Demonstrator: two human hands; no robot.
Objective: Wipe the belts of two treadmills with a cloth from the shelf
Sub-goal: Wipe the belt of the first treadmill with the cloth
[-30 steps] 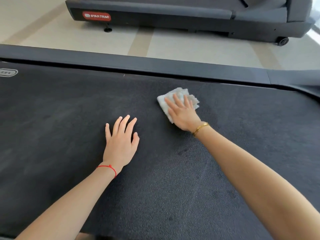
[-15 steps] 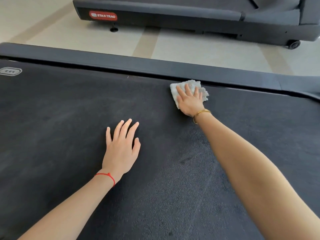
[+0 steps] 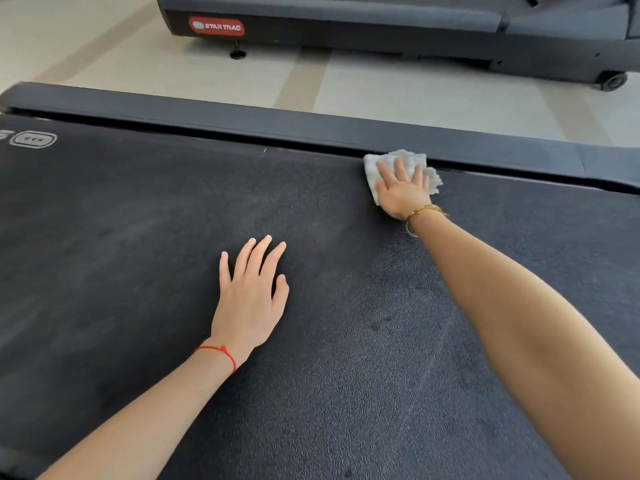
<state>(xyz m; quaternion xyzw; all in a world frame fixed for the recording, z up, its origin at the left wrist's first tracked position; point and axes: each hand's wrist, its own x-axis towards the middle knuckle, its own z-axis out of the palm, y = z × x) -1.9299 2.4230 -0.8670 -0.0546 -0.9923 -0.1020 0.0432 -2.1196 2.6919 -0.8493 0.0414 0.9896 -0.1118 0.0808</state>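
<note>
A wide black treadmill belt [image 3: 138, 237] fills most of the view. A crumpled white cloth [image 3: 414, 161] lies at the belt's far edge, against the dark side rail [image 3: 242, 123]. My right hand [image 3: 401, 188] presses flat on the cloth with straight fingers, arm stretched forward. My left hand [image 3: 251, 296] rests flat on the belt's middle, fingers straight, palm down, holding nothing. A second treadmill [image 3: 381, 26] with a red Star Trac label stands beyond, across a strip of floor.
Pale tiled floor [image 3: 381, 84] separates the two machines. The second treadmill has a small foot [image 3: 238, 53] at its left and a wheel [image 3: 611, 80] at its right. A white logo [image 3: 33, 139] is printed on the belt at far left.
My right hand has pushed the cloth away from me across the belt, from near the middle up to the far side rail. My left hand stayed planted on the belt.
</note>
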